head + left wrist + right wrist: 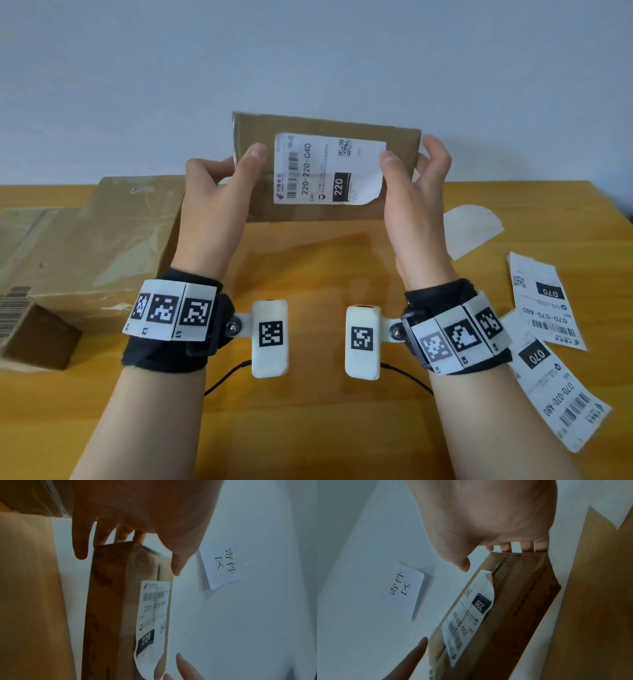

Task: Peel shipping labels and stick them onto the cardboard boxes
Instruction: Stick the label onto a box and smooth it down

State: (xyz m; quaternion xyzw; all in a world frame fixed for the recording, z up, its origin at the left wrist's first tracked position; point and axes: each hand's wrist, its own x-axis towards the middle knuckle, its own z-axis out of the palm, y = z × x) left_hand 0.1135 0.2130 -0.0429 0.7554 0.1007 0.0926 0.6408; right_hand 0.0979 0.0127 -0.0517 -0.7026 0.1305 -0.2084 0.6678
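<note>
A small flat cardboard box [260,198] is held up in the air above the table, its broad face toward me. A white shipping label [325,169] marked 220 lies on that face; its lower right corner curls off the cardboard. My left hand [219,192] grips the box's left end, thumb on the front, fingers behind. My right hand [411,192] grips the right end, thumb on the label's right edge. In the wrist views the box [109,608] [518,608] and the label [152,622] [471,609] appear edge-on.
A large taped cardboard box [102,246] lies at the left on the wooden table [308,411], with a smaller box [30,329] in front of it. Loose labels [544,301] and a peeled backing sheet [469,229] lie at the right. A paper sign [223,563] hangs on the wall.
</note>
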